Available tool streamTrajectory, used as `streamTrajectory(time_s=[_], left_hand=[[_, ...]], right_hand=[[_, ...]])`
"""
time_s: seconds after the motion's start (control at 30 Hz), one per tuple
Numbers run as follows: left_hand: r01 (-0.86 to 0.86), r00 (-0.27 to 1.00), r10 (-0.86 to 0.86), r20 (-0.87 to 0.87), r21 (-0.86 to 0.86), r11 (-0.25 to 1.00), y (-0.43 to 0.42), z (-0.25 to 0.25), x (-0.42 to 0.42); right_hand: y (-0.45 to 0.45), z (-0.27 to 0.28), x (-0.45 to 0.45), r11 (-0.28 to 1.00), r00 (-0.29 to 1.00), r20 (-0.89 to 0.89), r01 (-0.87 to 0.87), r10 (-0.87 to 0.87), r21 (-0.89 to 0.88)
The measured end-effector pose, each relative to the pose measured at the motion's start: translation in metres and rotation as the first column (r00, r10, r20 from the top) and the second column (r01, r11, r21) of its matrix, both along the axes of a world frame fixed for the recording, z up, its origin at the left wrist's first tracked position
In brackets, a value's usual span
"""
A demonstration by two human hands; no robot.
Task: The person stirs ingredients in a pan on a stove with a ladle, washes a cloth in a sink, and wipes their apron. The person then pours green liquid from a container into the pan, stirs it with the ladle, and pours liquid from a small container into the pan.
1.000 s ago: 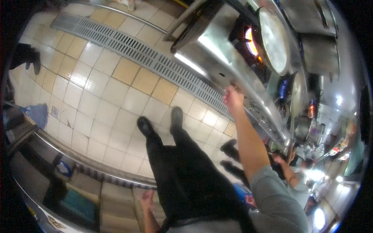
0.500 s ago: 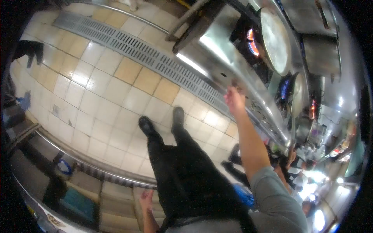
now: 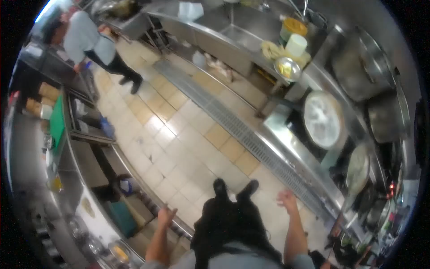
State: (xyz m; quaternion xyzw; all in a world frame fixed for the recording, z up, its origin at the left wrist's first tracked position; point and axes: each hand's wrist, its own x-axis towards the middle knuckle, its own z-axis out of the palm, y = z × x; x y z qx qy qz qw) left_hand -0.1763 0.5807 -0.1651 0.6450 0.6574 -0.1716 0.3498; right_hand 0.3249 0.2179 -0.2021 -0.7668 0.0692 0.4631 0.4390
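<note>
The left hand (image 3: 165, 216) was in the lower left part of the frame, near the metal rail (image 3: 148, 197) of the low shelves (image 3: 143, 224). Its fingers were open and a little bent. The right hand (image 3: 287, 200) was in the lower right part, over the tiled floor and near the floor grate (image 3: 264, 154); its fingers were open also, apart from each other and slightly curved.

The stove (image 3: 286, 134) stood at the right side of the frame, with its front edge along the grate. The wide pan (image 3: 322, 119) on it, right of the centre, had something whitish inside. The second pan (image 3: 358, 166) was below it in the frame, and its long handle pointed down. Two large pots (image 3: 358, 71) (image 3: 387, 116) were at the upper right.

Above the stove, in the upper right part, the metal bowl (image 3: 287, 69) held yellow pieces, and the cloth (image 3: 273, 50) and the white container (image 3: 296, 45) were just beside it. A co-worker (image 3: 96, 40) stood at the upper left. The green board (image 3: 57, 123) was at the left. The small things at the lower right were too blurred to name.
</note>
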Motion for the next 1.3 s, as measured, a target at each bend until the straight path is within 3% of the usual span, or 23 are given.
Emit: streamTrajectory(time_s=[0.07,0.17,0.27,0.33,0.37,0.43,0.47,0.5,0.53,0.57,0.63,0.73,0.8,0.87,0.93,0.97,1.03,1.07,1.13,1.2,1.23,1.27,1.3], left_hand=[[0.082,0.984,-0.109,0.143,0.179,0.98,0.021,0.053,0.076],[0.14,0.838,-0.335,0.43,0.425,0.894,0.058,0.128,0.194],[0.085,0.595,-0.572,0.564,0.664,0.743,0.073,0.225,0.319],[0.043,0.404,-0.624,0.668,0.668,0.743,0.057,0.302,0.382],[0.055,0.389,-0.638,0.665,0.675,0.736,0.054,0.321,0.402],[0.022,0.233,-0.799,0.554,0.819,0.574,0.05,0.343,0.444],[0.066,0.202,-0.807,0.555,0.815,0.576,0.053,0.345,0.465],[0.06,0.184,-0.853,0.489,0.861,0.506,0.061,0.342,0.483],[0.043,0.159,-0.891,0.425,0.899,0.437,0.068,0.334,0.503],[0.122,0.259,-0.866,0.429,0.875,0.469,0.075,0.33,0.52],[0.24,0.26,-0.926,0.272,0.911,0.335,0.114,0.304,0.554],[0.373,0.303,-0.925,0.229,0.865,0.337,0.166,0.256,0.608],[0.479,0.359,-0.929,0.088,0.837,0.265,0.215,0.208,0.656],[0.428,0.293,-0.948,0.123,0.87,0.245,0.242,0.18,0.705],[0.432,0.261,-0.957,0.124,0.872,0.231,0.271,0.149,0.757],[0.43,0.236,-0.963,0.13,0.875,0.223,0.282,0.135,0.78],[0.456,0.165,-0.974,0.153,0.864,0.213,0.292,0.125,0.818],[0.471,0.094,-0.983,0.16,0.862,0.186,0.295,0.122,0.834],[0.514,0.085,-0.99,0.113,0.846,0.14,0.294,0.11,0.852],[0.564,0.075,-0.996,0.055,0.821,0.088,0.299,0.097,0.859],[0.617,0.081,-0.992,0.1,0.777,0.128,0.307,0.092,0.863],[0.664,0.089,-0.986,0.143,0.729,0.166,0.315,0.09,0.866],[0.657,0.191,-0.969,0.156,0.713,0.245,0.324,0.083,0.867]], right_hand=[[-0.016,0.007,-0.008,0.999,1.0,0.021,0.016,-0.016,0.035],[-0.046,0.014,-0.023,0.999,0.999,-0.034,0.002,-0.001,0.044],[-0.069,0.015,-0.024,0.998,1.0,-0.003,-0.016,0.016,0.055],[-0.078,0.022,-0.018,0.997,0.997,0.001,-0.077,0.077,0.028],[-0.083,0.021,-0.013,0.998,0.998,0.005,-0.057,0.057,0.036],[-0.096,0.006,0.0,0.989,0.987,0.069,-0.142,0.144,-0.032],[-0.109,-0.021,0.011,0.986,0.977,0.129,-0.167,0.169,-0.027],[-0.131,-0.041,0.005,0.984,0.97,0.165,-0.174,0.177,-0.037],[-0.13,-0.014,-0.005,1.0,0.988,0.151,-0.007,0.01,-0.021],[-0.117,0.013,0.001,0.991,0.978,0.161,0.137,-0.135,0.004],[-0.126,0.006,-0.001,0.972,0.959,0.157,0.236,-0.236,0.02],[-0.144,-0.015,-0.019,0.91,0.908,0.071,0.414,-0.413,0.006],[-0.151,-0.022,-0.037,0.911,0.913,0.078,0.405,-0.4,-0.072],[-0.141,-0.019,-0.057,0.858,0.87,0.059,0.493,-0.49,-0.14],[-0.138,-0.028,-0.083,0.742,0.742,-0.054,0.67,-0.668,0.012],[-0.09,0.022,-0.075,0.78,0.798,0.063,0.6,-0.599,-0.178],[-0.057,0.033,-0.084,0.754,0.769,0.035,0.634,-0.639,-0.172],[-0.049,0.032,-0.088,0.817,0.844,0.078,0.534,-0.531,-0.218],[-0.003,0.073,-0.071,0.865,0.935,0.099,0.353,-0.34,-0.357],[0.014,0.071,-0.069,0.877,0.934,0.168,0.355,-0.317,-0.323],[0.02,0.069,-0.068,0.896,0.926,0.253,0.348,-0.282,-0.276],[0.024,0.07,-0.064,0.88,0.927,0.206,0.364,-0.312,-0.305],[0.026,0.067,-0.059,0.879,0.92,0.196,0.385,-0.34,-0.282]])
